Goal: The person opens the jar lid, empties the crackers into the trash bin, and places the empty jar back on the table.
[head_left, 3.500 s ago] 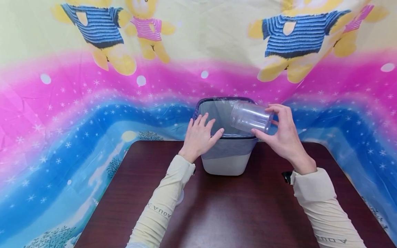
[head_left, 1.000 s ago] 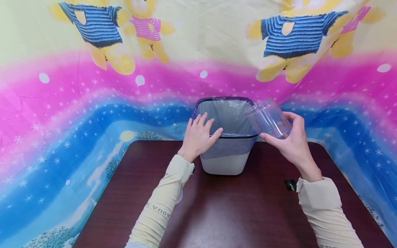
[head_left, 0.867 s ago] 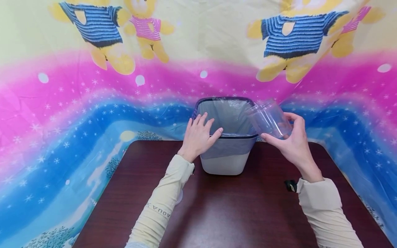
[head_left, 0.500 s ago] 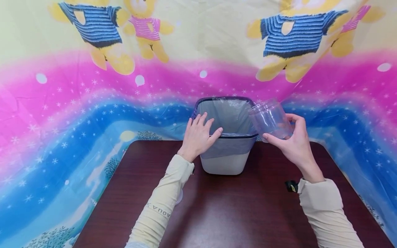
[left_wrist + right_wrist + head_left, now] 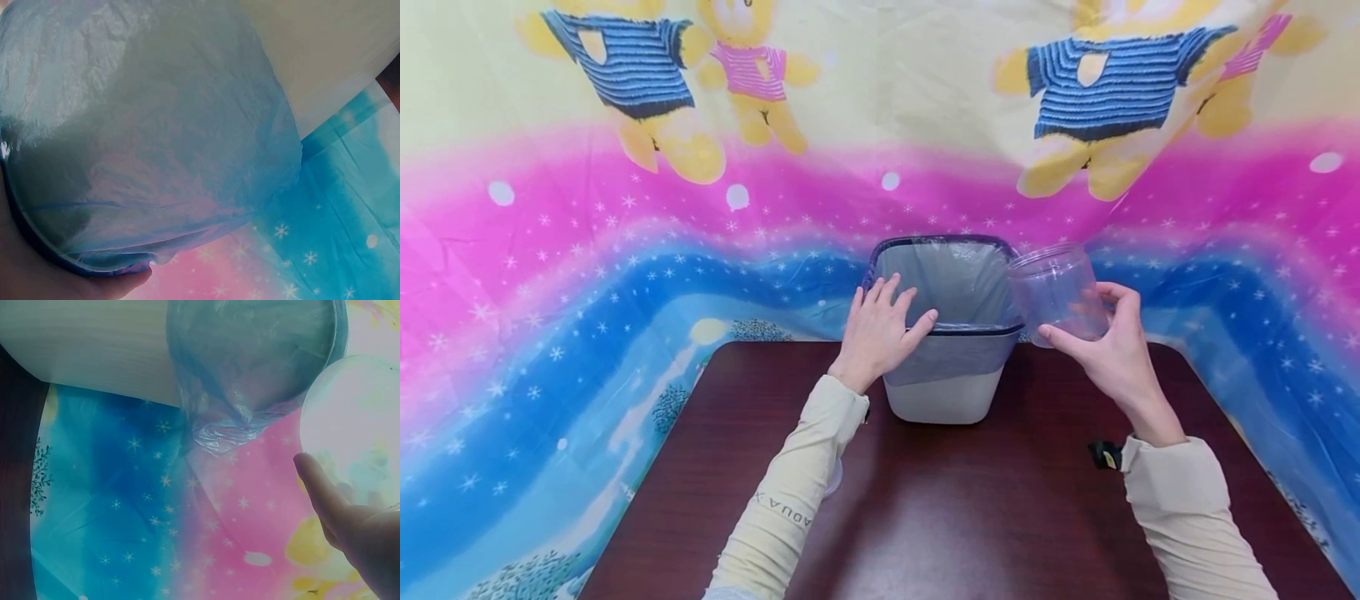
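A trash bin (image 5: 946,402), light-coloured and lined with a thin translucent bag (image 5: 955,357), stands at the far side of the table. My left hand (image 5: 876,337) rests on its left rim with the fingers spread; the left wrist view shows part of that hand (image 5: 119,287) along the bagged edge. My right hand (image 5: 1116,354) grips a clear plastic jar (image 5: 1051,292) near its bottom, thumb in front and fingers behind. The jar is raised beside the bin's right rim, its open mouth tilted up to the left. Nothing shows inside it.
The dark brown table (image 5: 970,500) has rounded far corners. A clear round edge (image 5: 833,480) peeks out from under my left forearm, mostly hidden. Close behind the bin hangs a cartoon-bear cloth (image 5: 850,192), which also runs down both sides.
The jar has moved from lying nearly level over the bin's opening to its right side, and has turned more upright. My right hand went with it; my left hand has stayed on the rim.
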A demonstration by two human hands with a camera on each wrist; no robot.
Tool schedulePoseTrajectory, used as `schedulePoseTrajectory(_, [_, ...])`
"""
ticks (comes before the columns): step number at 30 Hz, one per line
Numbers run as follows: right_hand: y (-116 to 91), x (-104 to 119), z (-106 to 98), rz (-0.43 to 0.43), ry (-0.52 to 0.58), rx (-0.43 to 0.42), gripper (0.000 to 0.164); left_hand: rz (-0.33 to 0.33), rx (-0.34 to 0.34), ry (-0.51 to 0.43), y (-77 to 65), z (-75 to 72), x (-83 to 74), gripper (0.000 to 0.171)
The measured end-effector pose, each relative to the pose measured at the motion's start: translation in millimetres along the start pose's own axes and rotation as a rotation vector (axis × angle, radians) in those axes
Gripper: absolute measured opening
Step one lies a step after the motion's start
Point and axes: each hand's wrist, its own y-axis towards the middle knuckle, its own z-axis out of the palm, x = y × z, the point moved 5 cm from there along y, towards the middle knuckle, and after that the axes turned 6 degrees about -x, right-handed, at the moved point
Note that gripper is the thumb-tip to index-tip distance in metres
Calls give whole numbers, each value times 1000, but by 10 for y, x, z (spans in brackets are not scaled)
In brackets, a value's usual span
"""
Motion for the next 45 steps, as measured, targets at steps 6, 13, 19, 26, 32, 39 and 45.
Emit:
schedulePoseTrajectory(6, [-10,-8,11,14,64,3,73,-1,-6,-6,5,-4,2,66])
schedulePoseTrajectory(13, [-4,-29,37,30,101,30,83,-3,-4,0,9,-4,6,67])
schedulePoseTrajectory(19, [0,-37,30,19,63,49,89,-4,-8,-10,10,-8,5,67])
schedulePoseTrajectory(26, [-27,-25,35,5,69,72,89,-3,-13,-11,5,-11,3,66])
schedulePoseTrajectory(32, [-46,-18,39,5,78,77,88,-5,-10,-7,5,-5,8,67])
schedulePoseTrajectory(39, [-61,-24,40,17,72,86,87,-6,-6,-4,0,-10,8,67])
schedulePoseTrajectory(45, [-74,-41,21,35,16,96,87,-6,-5,-8,-11,-9,3,66])
